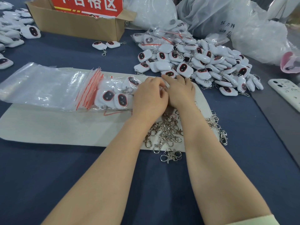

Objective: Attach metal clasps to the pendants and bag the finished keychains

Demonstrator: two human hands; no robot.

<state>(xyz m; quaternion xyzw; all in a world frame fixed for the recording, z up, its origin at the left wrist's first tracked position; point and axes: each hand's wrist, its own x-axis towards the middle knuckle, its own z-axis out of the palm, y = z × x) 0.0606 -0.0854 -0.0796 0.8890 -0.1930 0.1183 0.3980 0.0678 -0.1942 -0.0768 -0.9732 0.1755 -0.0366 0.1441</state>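
Pendants point(203, 65) lie heaped just past the two hands; left hand point(149, 96) is curled, right hand point(180, 90) flatter, both touching, maybe round a small piece I cannot see; a slip could drop it among the clasps point(165, 132) or bump the bag point(113, 95).

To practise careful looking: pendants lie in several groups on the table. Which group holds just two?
The pair in front of the cardboard box, lying apart from the rest. The big heap at right and the left-edge heap hold many.
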